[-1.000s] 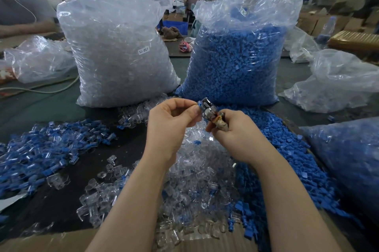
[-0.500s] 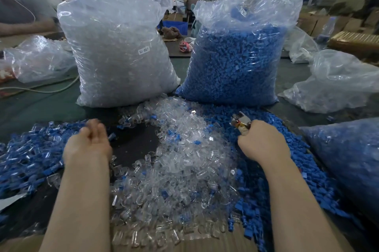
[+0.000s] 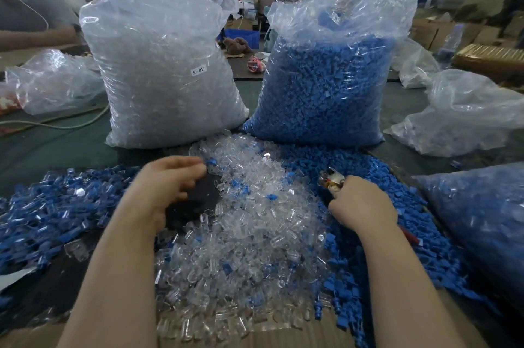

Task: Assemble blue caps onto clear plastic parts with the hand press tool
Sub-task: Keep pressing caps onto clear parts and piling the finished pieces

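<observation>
two hands work over the tabletop (image 3: 71,149). the left hand (image 3: 167,186) hovers at the 10 o'clock edge of the one pile of clear plastic parts (image 3: 249,234), its grip loosely curled and grasping nothing that i can see. the right hand (image 3: 363,208) has its grip clenched around the one hand press tool (image 3: 330,179), over the loose blue caps (image 3: 397,206) at 3 o'clock of the pile. behind stand two big bags: one clear bag (image 3: 167,64) at 11 o'clock, one blue bag (image 3: 329,86) at 1 o'clock.
</observation>
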A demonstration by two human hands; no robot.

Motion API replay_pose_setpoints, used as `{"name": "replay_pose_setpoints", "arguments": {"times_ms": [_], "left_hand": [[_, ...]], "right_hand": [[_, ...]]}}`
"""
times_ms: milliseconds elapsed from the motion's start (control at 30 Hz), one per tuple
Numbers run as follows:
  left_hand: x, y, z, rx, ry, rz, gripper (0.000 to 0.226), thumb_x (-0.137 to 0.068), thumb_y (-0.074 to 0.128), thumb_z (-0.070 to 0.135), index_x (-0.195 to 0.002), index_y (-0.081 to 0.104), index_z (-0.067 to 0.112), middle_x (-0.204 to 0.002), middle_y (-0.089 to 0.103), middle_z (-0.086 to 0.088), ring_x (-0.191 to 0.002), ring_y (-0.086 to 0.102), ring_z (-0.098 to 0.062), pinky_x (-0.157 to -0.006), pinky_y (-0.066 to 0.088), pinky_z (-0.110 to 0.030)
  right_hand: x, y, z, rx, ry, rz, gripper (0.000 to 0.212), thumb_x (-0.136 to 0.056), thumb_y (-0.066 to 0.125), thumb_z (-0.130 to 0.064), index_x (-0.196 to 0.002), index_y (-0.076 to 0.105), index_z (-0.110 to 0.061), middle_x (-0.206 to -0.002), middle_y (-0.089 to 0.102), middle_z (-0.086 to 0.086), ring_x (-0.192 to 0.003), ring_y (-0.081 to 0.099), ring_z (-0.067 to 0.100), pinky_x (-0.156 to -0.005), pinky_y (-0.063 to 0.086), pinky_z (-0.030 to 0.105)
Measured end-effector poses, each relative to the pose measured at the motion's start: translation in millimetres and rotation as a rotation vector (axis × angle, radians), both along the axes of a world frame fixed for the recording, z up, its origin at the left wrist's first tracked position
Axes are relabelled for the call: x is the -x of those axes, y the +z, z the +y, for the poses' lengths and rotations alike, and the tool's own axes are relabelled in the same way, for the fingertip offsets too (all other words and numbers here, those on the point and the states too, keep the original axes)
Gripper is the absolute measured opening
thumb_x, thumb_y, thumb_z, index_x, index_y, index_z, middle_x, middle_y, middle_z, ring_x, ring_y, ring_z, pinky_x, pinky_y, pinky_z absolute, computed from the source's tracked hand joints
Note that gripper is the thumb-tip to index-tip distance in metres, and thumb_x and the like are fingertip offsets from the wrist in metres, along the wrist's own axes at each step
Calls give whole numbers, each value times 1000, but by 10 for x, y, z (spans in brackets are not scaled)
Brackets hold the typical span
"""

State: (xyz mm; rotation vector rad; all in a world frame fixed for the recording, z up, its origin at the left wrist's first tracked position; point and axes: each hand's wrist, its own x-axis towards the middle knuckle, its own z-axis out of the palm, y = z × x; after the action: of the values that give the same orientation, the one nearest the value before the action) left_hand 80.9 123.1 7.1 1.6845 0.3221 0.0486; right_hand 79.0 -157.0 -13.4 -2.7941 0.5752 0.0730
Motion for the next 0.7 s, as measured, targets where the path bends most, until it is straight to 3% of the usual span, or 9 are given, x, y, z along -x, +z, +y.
{"name": "replay_pose_setpoints", "arguments": {"times_ms": [67, 167, 267, 400, 533, 633, 700], "left_hand": [[24, -10, -139, -285, -191, 99, 15, -75, 81, 18, -87, 72, 20, -84, 71, 2, -82, 60, -14, -64, 38, -26], [27, -64, -210, -442, -301, 216, 24, -70, 87, 24, -85, 72, 15, -85, 70, -1, -82, 60, -14, -65, 40, -27], [14, -40, -222, -527, -306, 221, 20, -72, 86, 26, -81, 71, 16, -77, 69, 1, -74, 59, -13, -65, 42, -28], [28, -8, -226, -564, -281, 216, 17, -72, 86, 28, -71, 75, 16, -55, 66, 4, -60, 57, -12, -61, 44, -27], [30, 19, -258, -440, -226, 110, 12, -78, 81, 20, -73, 75, 12, -64, 73, -2, -65, 66, -15, -74, 56, -35], [25, 31, -310, -319, -211, 47, 7, -81, 79, 10, -82, 72, 11, -68, 74, -5, -64, 70, -14, -61, 58, -25], [8, -18, -326, -454, -278, 71, 16, -77, 82, 14, -86, 70, 17, -77, 73, -2, -69, 69, -12, -62, 53, -23]], "right_hand": [[6, -3, 4, -6, -6, -16, 25, -84, 61, -23, -73, 39, -20, -74, 48, 2, -61, 44, 17, -48, 28, 28], [10, -12, 2, -25, -8, -53, 26, -85, 61, -24, -72, 39, -20, -73, 48, 2, -60, 43, 17, -51, 30, 29], [6, -8, 12, -45, -14, -98, 27, -87, 60, -26, -71, 39, -20, -72, 48, 2, -60, 43, 18, -51, 30, 29], [-10, -9, 26, -63, -16, -155, 23, -88, 60, -28, -74, 43, -19, -71, 47, 1, -66, 46, 24, -57, 33, 31], [-30, -18, 37, -87, -1, -243, 24, -91, 63, -36, -89, 50, -17, -74, 46, 0, -73, 47, 27, -62, 35, 33], [-57, -10, 42, -118, 11, -313, 28, -91, 62, -42, -92, 51, -16, -80, 52, 2, -76, 49, 27, -65, 39, 34], [-69, -8, 42, -130, 11, -354, 29, -92, 60, -44, -94, 51, -16, -86, 55, 4, -80, 52, 29, -67, 41, 34]]}}
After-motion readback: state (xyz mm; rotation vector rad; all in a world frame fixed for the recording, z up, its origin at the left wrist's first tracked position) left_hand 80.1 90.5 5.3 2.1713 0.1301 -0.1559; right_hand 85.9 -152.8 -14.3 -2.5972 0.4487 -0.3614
